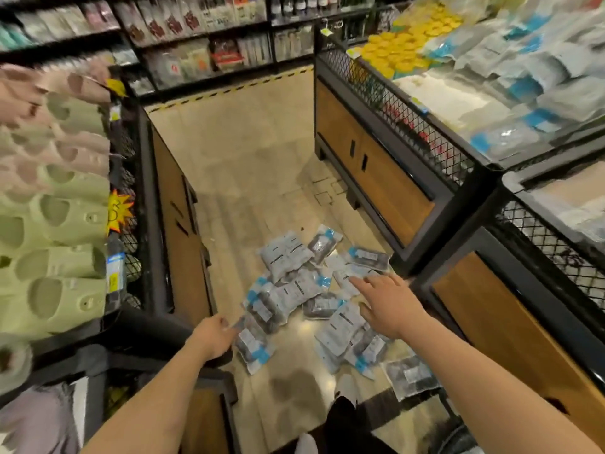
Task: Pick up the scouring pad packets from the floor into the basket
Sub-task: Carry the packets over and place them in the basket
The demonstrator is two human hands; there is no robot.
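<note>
Packets [296,291], over a dozen, litter floor [248,165] below two hands.

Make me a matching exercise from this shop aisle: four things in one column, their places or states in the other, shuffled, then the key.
1. packets
2. left hand
3. right hand
4. green slippers

A. open, fingers spread above the pile
B. stacked in the bin on the left
C. scattered on the floor
D. closed on a packet's edge

Pairs: 1-C, 2-D, 3-A, 4-B
</note>
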